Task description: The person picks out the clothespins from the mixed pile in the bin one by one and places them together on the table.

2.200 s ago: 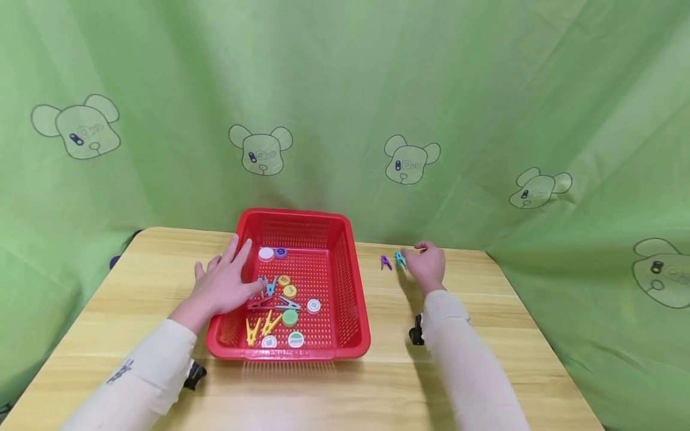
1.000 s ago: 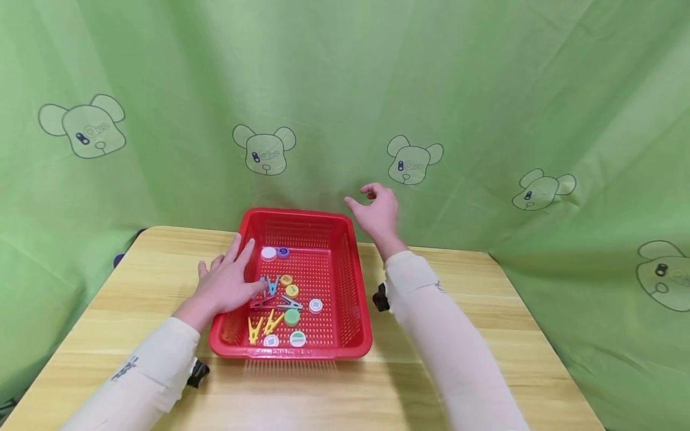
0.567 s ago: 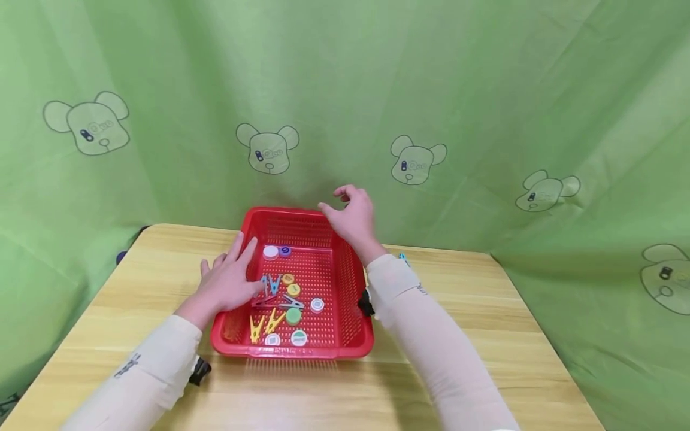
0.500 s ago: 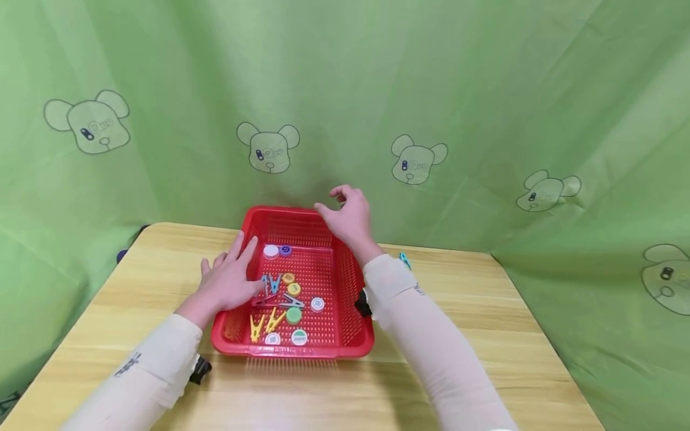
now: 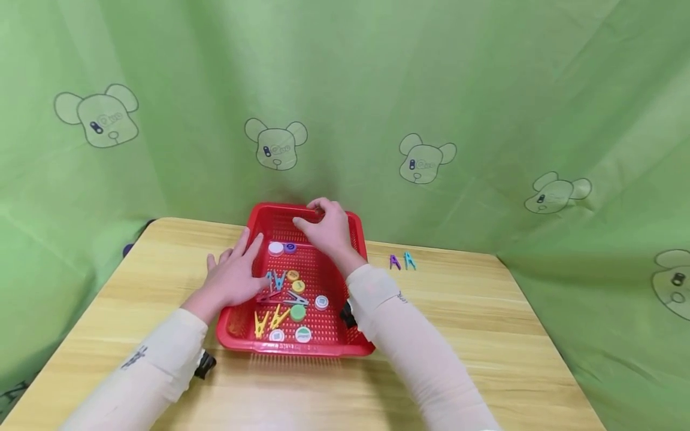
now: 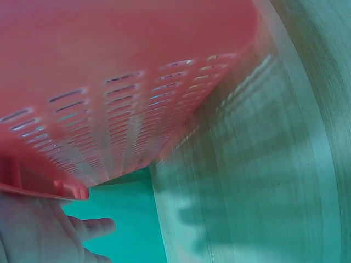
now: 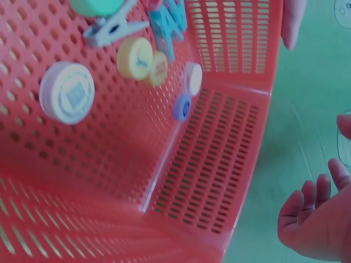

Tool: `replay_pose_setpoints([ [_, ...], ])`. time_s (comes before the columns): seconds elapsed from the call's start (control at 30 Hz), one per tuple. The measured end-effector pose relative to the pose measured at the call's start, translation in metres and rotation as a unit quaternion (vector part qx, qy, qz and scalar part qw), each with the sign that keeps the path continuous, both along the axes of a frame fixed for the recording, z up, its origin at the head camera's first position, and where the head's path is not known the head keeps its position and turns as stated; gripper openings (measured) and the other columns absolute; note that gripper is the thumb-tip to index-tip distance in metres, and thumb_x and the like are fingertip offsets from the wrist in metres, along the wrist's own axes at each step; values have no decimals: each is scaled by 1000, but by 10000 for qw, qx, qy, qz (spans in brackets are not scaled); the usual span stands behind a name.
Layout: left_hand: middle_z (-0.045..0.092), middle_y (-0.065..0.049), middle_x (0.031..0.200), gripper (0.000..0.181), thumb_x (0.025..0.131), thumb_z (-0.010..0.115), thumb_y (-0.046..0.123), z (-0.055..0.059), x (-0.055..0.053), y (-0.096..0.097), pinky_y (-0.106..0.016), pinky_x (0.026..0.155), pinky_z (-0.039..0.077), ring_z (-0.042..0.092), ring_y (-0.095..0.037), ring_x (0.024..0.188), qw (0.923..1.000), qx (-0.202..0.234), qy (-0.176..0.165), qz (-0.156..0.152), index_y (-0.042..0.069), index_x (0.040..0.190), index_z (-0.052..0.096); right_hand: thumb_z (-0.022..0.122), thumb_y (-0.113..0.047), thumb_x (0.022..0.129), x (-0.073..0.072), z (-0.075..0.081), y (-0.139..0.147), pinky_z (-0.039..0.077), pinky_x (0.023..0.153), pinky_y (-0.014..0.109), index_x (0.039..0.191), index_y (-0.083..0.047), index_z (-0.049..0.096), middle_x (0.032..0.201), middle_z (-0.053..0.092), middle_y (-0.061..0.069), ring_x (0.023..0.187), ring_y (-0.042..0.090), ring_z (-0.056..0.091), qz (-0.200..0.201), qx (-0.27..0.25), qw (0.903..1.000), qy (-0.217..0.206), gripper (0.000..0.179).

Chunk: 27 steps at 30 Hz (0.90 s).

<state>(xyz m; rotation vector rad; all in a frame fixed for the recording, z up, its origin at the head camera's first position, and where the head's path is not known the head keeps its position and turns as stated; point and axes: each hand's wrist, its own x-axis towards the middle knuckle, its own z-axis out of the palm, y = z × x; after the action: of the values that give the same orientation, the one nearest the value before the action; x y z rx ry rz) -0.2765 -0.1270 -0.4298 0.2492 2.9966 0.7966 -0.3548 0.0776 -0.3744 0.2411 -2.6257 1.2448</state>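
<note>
While the straight-fingered left hand (image 5: 232, 280) lies over the nine-o'clock side of the red rectangular plastic basket (image 5: 296, 348), the right hand (image 5: 330, 230), grip seemingly released, hovers at one o'clock, likely reaching in, which calls next for a pinch

Green cap (image 7: 96, 5) cropped by right wrist view's edge, right hand (image 7: 321, 223) likewise
</note>
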Motion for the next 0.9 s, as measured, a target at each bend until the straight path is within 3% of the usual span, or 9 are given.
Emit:
replay_pose_setpoints([
  [0.37, -6, -11, 167, 97, 88, 70, 38, 0, -1, -1, -79, 103, -3, 22, -59, 138, 9999, -113, 48, 39, 17, 162, 12, 81, -31, 85, 6, -33, -21, 51, 88, 38, 114, -11, 67, 114, 59, 5, 104, 22, 54, 732, 177, 9967, -316, 37],
  [0.53, -5, -11, 167, 97, 87, 70, 38, -1, -3, 7, -79, 104, -1, 24, -58, 138, 9999, -105, 58, -44, 17, 162, 13, 81, -31, 85, 9, -48, -18, 53, 86, 38, 110, -13, 68, 116, 59, 8, 106, 26, 56, 769, 357, 9947, -575, 34],
  [0.9, -4, -11, 167, 97, 87, 70, 38, 0, -4, -2, -79, 104, -2, 24, -58, 138, 9999, -63, 54, 96, 16, 162, 12, 87, -19, 79, 2, -61, -27, 54, 85, 37, 111, -11, 73, 114, 64, 12, 105, 31, 61, 1478, 475, 9842, -851, 35],
])
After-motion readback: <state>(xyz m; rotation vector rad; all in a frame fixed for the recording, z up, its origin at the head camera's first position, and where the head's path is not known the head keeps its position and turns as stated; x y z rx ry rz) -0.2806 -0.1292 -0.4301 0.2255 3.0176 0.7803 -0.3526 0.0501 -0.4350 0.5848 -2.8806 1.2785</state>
